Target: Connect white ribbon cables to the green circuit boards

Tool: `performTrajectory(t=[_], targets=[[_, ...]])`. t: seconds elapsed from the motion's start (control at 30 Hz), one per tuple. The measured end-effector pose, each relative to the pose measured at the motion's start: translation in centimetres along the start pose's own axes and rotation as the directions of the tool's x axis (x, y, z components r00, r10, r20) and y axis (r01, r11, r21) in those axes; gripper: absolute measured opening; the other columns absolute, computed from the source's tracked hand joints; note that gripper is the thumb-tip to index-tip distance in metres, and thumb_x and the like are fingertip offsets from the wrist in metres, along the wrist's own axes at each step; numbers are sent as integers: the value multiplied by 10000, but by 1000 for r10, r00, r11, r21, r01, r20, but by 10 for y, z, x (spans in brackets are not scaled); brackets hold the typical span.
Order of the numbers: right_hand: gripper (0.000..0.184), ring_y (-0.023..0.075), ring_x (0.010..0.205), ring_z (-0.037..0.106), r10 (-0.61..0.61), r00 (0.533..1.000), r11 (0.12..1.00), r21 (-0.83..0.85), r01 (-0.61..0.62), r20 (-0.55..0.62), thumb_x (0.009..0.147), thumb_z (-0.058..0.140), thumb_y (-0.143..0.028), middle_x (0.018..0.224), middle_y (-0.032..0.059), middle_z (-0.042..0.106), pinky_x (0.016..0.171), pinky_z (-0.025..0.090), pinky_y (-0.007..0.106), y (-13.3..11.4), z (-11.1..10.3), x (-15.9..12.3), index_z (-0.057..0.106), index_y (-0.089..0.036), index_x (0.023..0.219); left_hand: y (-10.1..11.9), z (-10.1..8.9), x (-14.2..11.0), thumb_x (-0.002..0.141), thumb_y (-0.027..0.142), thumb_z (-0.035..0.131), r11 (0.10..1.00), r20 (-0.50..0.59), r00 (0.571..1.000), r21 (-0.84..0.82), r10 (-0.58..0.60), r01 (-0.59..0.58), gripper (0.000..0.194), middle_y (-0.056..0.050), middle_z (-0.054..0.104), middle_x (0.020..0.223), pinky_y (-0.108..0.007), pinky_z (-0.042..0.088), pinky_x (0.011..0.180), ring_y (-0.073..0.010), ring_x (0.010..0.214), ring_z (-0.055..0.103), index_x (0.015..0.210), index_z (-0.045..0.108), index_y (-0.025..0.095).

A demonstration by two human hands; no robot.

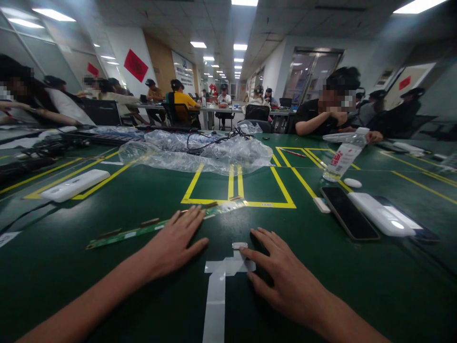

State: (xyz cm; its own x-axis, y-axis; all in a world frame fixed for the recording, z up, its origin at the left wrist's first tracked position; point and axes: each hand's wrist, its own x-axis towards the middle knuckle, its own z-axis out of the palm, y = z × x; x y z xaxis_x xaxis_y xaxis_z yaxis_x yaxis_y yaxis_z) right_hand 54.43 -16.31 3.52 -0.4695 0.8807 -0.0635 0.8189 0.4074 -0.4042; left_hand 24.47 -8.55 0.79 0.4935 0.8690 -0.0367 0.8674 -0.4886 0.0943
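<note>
My left hand lies palm down with its fingers stretched out, its fingertips over a long, narrow green circuit board strip. Part of the strip is hidden under those fingers. To the right, my right hand is spread low over the table. One of its fingers touches the right part of some white tape strips stuck to the green surface in a cross-like shape. A small pale piece sits at the tape's upper end, by that fingertip. Neither hand grips anything.
Crumpled clear plastic wrap with black cables lies beyond yellow tape outlines. On the right are a water bottle, a dark phone and a white power bank. Another white device is at left. People sit around.
</note>
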Motion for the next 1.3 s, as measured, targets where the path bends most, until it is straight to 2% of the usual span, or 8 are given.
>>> performTrajectory(t=[0.1, 0.2, 0.37, 0.5, 0.6, 0.9, 1.13, 1.3], targets=[[541, 345, 1476, 145, -11, 1000, 1000, 1, 11, -20, 883, 609, -396, 1618, 58, 222, 1155, 161, 602, 1, 3, 1, 490, -385, 1411, 46, 0, -9, 1007, 555, 285, 974, 6, 974, -35, 225, -225, 675, -60, 91, 1612, -539, 192, 1192, -275, 1486, 157, 1573, 88, 244], [589, 353, 1475, 143, -19, 999, 1000, 17, 20, -26, 860, 640, -397, 1622, 59, 207, 1153, 172, 602, 2, 7, 2, 474, -376, 1425, 60, -1, -13, 1030, 464, 288, 959, -7, 960, -41, 281, -282, 611, -50, 115, 1609, -532, 224, 1187, -259, 1483, 180, 1572, 104, 251], [643, 341, 1474, 158, -34, 999, 999, 8, 34, -3, 860, 635, -425, 1618, 80, 211, 1155, 168, 592, 0, 10, 3, 414, -380, 1462, 53, 3, -6, 1013, 345, 391, 957, -95, 954, -26, 286, -289, 524, -59, 311, 1565, -523, 317, 1153, -259, 1439, 317, 1517, 331, 216], [645, 340, 1475, 158, -22, 1000, 1000, -12, 22, 6, 860, 629, -442, 1618, 90, 215, 1148, 175, 596, -1, 9, 4, 409, -383, 1464, 52, 10, 5, 947, 264, 553, 955, -231, 939, -93, 254, -281, 397, -58, 538, 1421, -473, 420, 1092, -251, 1320, 491, 1339, 580, 203], [644, 339, 1474, 163, -21, 1000, 1000, -21, 21, -3, 858, 627, -467, 1614, 96, 225, 1146, 181, 593, -1, 9, 4, 414, -387, 1460, 52, 12, 10, 907, 244, 630, 945, -309, 918, -133, 247, -299, 302, -58, 634, 1306, -477, 473, 1025, -259, 1220, 571, 1203, 670, 198], [621, 353, 1463, 189, -37, 999, 999, -23, 36, -34, 868, 614, -484, 1606, 80, 252, 1148, 171, 596, -2, 12, 6, 430, -382, 1453, 53, 10, 12, 944, 218, 585, 925, -357, 883, -109, 305, -363, 231, -62, 683, 1216, -456, 513, 940, -253, 1127, 619, 1148, 688, 180], [430, 265, 1400, 359, -42, 992, 999, 29, 46, -118, 939, 514, -389, 1493, 56, 460, 1152, 271, 522, 3, 8, 9, 564, -305, 1358, 57, 6, 10, 981, 236, 520, 920, -385, 857, -48, 342, -388, 242, -73, 699, 1174, -440, 530, 913, -248, 1072, 646, 1142, 685, 161], [411, 268, 1374, 394, -46, 986, 998, 31, 51, -160, 942, 511, -371, 1469, 56, 486, 1132, 316, 527, 1, 10, 10, 585, -294, 1339, 59, 5, 10, 998, 220, 475, 915, -378, 849, -14, 369, -404, 263, -86, 695, 1180, -418, 550, 909, -235, 1081, 649, 1155, 671, 139]])
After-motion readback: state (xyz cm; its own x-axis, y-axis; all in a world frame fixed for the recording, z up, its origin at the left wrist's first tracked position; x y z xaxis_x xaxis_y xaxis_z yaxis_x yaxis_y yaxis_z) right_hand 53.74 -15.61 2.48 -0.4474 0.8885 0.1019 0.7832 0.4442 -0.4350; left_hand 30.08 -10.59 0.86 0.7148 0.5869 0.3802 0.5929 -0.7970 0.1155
